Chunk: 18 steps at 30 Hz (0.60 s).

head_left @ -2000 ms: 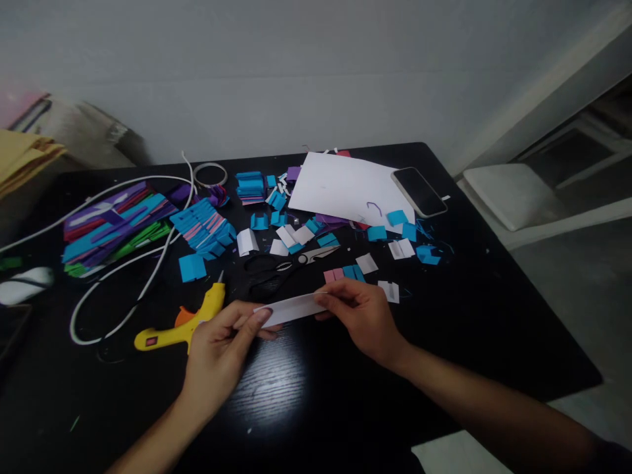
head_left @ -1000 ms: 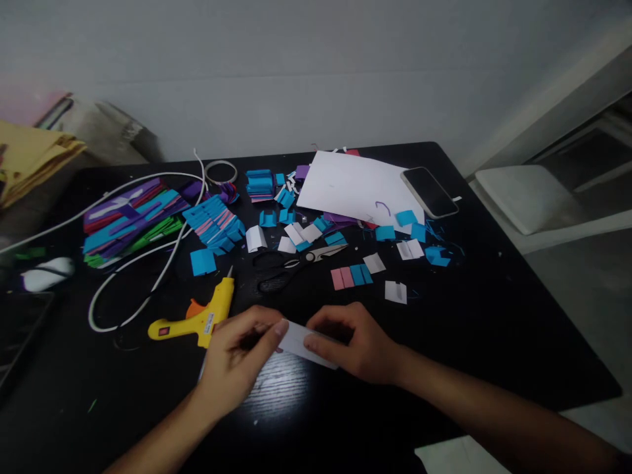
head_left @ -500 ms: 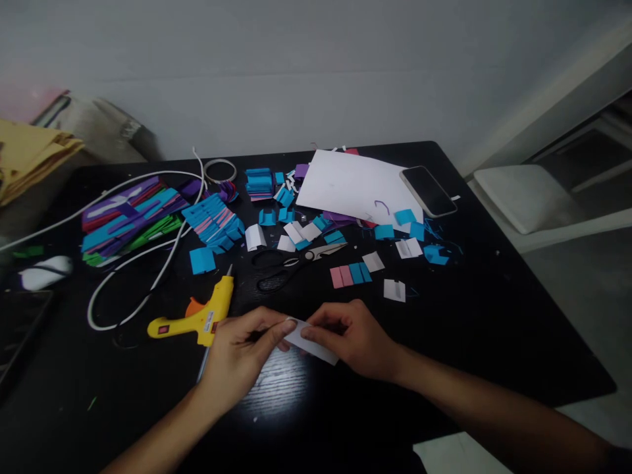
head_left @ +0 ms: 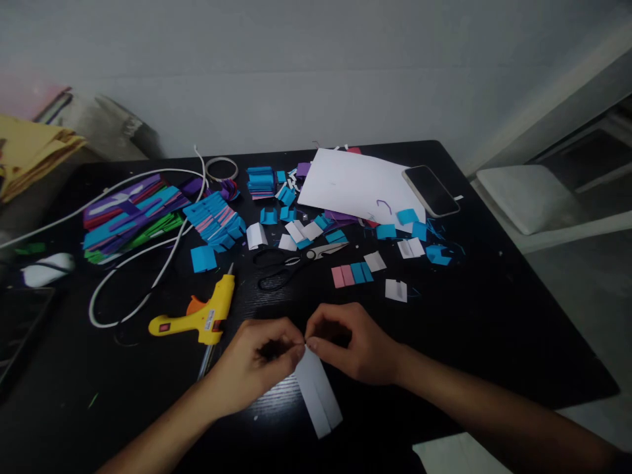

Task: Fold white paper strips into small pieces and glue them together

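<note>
A white paper strip [head_left: 318, 394] with a lengthwise crease hangs down toward me from my fingertips. My left hand [head_left: 269, 355] pinches its upper end between thumb and index finger. Right beside it, my right hand [head_left: 353, 342] pinches the same end, the two sets of fingertips almost touching. Beyond my hands lie black-handled scissors [head_left: 301, 258] with their blades pointing right. A yellow glue gun [head_left: 205, 313] rests left of my left hand. Pink and blue folded paper pieces [head_left: 352, 274] sit past my right hand.
A white cable [head_left: 93, 296] loops around bundled coloured paper strips [head_left: 133, 217] at the left. Farther back are a large white sheet [head_left: 355, 181], a phone [head_left: 431, 191] and scattered blue and white folded pieces. A white mouse [head_left: 48, 270] lies at the far left.
The paper strip has swung from lying across between my hands to hanging toward me. My hands have come together at its upper end, the left moving right.
</note>
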Each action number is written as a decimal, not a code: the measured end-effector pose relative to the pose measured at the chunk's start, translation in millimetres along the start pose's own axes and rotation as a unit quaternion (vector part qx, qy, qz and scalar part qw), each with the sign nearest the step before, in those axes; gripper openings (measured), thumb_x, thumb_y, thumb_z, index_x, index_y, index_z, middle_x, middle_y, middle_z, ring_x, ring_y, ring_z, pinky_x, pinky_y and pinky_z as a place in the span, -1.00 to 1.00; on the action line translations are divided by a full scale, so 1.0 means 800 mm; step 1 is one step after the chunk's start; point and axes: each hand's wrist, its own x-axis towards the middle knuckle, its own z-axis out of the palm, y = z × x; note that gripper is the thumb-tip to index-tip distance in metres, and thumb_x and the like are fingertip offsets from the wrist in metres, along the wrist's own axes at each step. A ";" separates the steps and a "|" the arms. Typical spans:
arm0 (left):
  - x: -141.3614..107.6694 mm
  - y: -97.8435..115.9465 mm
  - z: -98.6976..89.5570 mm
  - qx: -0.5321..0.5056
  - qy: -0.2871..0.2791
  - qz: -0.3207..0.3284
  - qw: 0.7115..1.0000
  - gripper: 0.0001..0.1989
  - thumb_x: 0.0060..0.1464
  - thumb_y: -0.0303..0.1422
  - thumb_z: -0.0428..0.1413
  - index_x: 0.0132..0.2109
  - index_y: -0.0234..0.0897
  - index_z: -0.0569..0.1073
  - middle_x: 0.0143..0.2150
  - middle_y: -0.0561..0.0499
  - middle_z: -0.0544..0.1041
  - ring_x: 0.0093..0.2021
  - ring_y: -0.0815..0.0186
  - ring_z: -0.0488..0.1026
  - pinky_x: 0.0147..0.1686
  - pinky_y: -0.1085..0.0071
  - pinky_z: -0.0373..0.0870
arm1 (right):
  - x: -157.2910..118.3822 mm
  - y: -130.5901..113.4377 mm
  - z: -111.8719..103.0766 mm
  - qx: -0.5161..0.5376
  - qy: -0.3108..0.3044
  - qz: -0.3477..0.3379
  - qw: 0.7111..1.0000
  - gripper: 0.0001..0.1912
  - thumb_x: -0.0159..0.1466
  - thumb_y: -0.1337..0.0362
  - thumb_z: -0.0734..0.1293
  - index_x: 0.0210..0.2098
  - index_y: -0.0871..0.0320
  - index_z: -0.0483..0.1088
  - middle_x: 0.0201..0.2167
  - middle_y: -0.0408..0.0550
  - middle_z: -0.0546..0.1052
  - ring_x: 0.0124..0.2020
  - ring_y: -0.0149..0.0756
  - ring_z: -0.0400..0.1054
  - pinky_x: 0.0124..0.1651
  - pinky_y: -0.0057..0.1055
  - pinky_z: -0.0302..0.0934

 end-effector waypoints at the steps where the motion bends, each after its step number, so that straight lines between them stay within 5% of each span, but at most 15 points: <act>1: 0.001 0.001 0.000 0.006 -0.009 0.004 1.000 -0.83 0.21 -0.40 0.12 -0.35 -0.29 0.52 -0.53 0.11 0.46 -0.52 0.43 0.31 -0.51 0.53 0.23 | 0.000 -0.001 -0.001 -0.009 -0.010 -0.003 1.000 -0.94 0.25 0.30 0.40 -0.33 0.17 0.50 -0.47 -0.16 0.52 -0.46 -0.42 0.40 -0.38 -0.50 0.29; 11: 0.001 -0.002 0.004 0.026 -0.020 0.018 0.999 -0.86 0.16 -0.46 0.12 -0.37 -0.26 0.52 -0.53 0.12 0.47 -0.52 0.43 0.34 -0.49 0.52 0.24 | 0.002 -0.003 -0.005 -0.038 -0.062 0.028 0.997 -0.97 0.15 0.39 0.41 -0.39 0.17 0.47 -0.53 -0.23 0.46 -0.52 -0.47 0.32 -0.43 -0.53 0.21; 18: 0.003 -0.001 -0.005 0.015 0.027 0.005 1.000 -0.81 0.21 -0.40 0.10 -0.39 -0.28 0.48 -0.56 0.12 0.43 -0.54 0.43 0.33 -0.52 0.54 0.22 | 0.008 0.000 -0.017 0.012 -0.008 0.043 0.999 -0.91 0.22 0.32 0.38 -0.40 0.16 0.40 -0.52 -0.16 0.51 -0.49 -0.40 0.40 -0.39 -0.47 0.27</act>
